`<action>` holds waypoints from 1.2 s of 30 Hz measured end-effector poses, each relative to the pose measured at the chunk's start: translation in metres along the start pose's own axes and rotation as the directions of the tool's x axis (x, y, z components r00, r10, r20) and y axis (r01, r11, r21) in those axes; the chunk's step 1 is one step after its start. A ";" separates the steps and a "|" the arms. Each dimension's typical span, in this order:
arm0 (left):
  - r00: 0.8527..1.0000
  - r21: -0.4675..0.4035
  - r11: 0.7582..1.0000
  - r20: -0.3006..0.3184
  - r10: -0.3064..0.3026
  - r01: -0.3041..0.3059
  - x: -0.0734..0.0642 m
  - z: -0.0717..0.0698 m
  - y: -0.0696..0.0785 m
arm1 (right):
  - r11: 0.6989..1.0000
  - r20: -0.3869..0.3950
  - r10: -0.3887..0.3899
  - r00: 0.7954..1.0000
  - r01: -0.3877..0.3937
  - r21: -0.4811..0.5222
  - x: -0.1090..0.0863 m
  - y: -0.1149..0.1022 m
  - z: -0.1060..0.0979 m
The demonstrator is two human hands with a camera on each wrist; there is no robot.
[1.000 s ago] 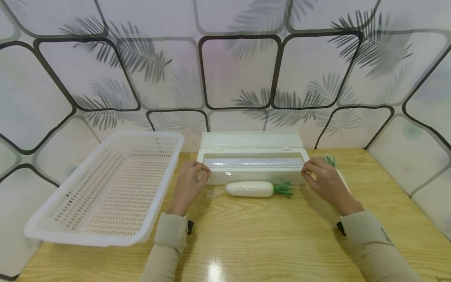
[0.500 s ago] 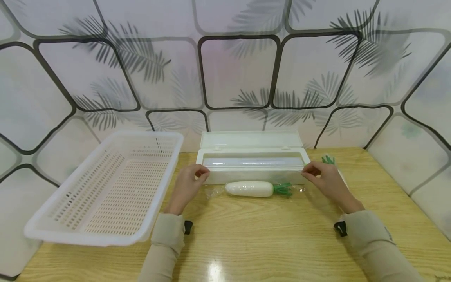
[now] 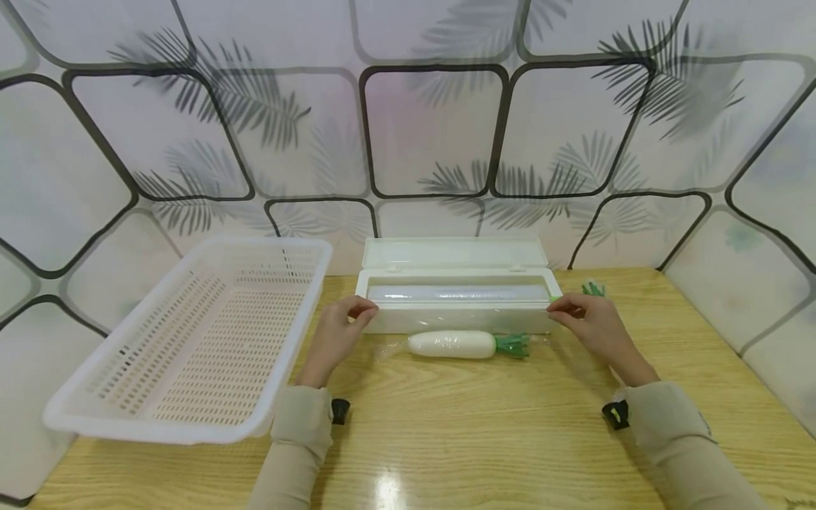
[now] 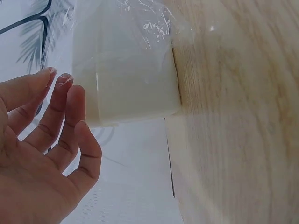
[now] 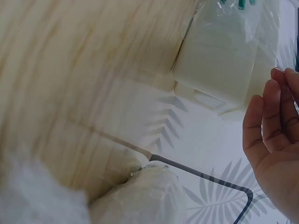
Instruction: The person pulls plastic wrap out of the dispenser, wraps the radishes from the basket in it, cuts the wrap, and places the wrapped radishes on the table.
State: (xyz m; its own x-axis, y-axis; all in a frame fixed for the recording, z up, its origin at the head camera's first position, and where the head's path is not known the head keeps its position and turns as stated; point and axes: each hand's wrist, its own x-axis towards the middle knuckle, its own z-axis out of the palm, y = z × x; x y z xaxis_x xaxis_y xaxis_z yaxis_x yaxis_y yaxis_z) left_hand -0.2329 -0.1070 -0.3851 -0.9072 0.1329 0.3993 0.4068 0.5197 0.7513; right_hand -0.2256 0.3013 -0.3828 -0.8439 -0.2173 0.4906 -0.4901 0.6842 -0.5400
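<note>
A white cling film dispenser (image 3: 459,319) stands at the back of the table, its lid raised and a film roll (image 3: 459,292) inside. My left hand (image 3: 336,338) pinches clear cling film (image 4: 140,23) between thumb and forefinger at the dispenser's left front corner. At the right front corner, my right hand (image 3: 594,331) pinches the film's other side between thumb and fingertips. The film hangs over the dispenser's front. Just before it lies a white radish (image 3: 451,345) with short green stalks, clear film sticking out past both its ends.
A white perforated plastic basket (image 3: 255,382) takes up the left of the table. Behind my right hand, green stalks (image 3: 593,288) of another radish show; a film-wrapped white body (image 5: 145,196) appears in the right wrist view. A patterned wall (image 3: 433,134) closes off the back.
Both hands stay at the dispenser's front corners, with the right hand shifted slightly to the right. The film in front of the dispenser has shifted a little, and the radish has barely moved.
</note>
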 end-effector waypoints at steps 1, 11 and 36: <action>1.000 0.005 1.000 -0.008 0.015 -0.015 0.000 0.000 0.000 | 1.000 0.001 0.008 1.000 -0.008 0.002 0.000 0.000 0.000; 1.000 -0.017 1.000 0.011 -0.020 0.020 -0.001 -0.001 0.001 | 0.998 0.031 0.043 0.999 -0.044 0.038 -0.002 -0.003 -0.003; 0.998 0.036 0.998 0.047 0.041 -0.042 -0.020 -0.007 0.007 | 0.984 0.110 -0.094 0.989 0.076 0.160 -0.014 0.012 -0.010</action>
State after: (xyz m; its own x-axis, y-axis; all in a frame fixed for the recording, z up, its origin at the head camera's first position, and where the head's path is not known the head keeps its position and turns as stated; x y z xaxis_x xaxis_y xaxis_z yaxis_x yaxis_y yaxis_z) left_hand -0.2113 -0.1118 -0.3847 -0.8939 0.1936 0.4043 0.4408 0.5439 0.7141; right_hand -0.2171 0.3197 -0.3893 -0.8127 -0.3559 0.4614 -0.5816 0.5451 -0.6038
